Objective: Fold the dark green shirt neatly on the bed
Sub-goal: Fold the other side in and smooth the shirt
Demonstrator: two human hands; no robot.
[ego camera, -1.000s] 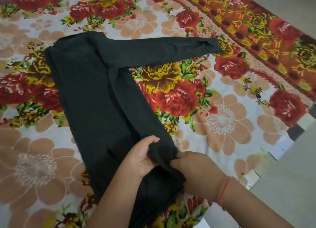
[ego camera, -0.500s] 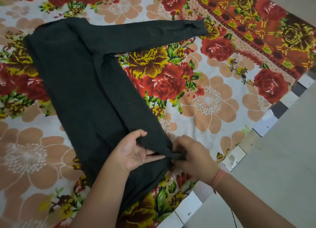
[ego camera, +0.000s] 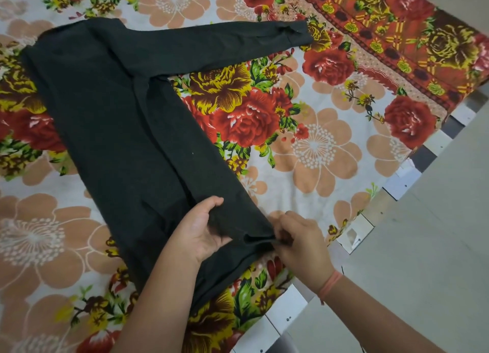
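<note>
Well, I look down on the bed [ego camera: 317, 151] with its big flower sheet. On the left part of it lies the dark green shirt [ego camera: 105, 119], flat on the sheet, with its body running from the far left down toward me. One side is folded in and lies as a long strip along the body. At the near end of that strip I see the left hand [ego camera: 203, 228]. Its thumb is on top of the cloth and its fingers go under it, so it holds the shirt there. Just to the right, the right hand [ego camera: 301, 241] pinches the near edge of the shirt between thumb and fingers. The two hands are close but do not touch. A thin orange band [ego camera: 329, 284] sits on the right wrist. Farther up, a long sleeve [ego camera: 211, 43] sticks straight out to the right, flat on the sheet. On the far right I see the pale floor [ego camera: 423, 246].
</note>
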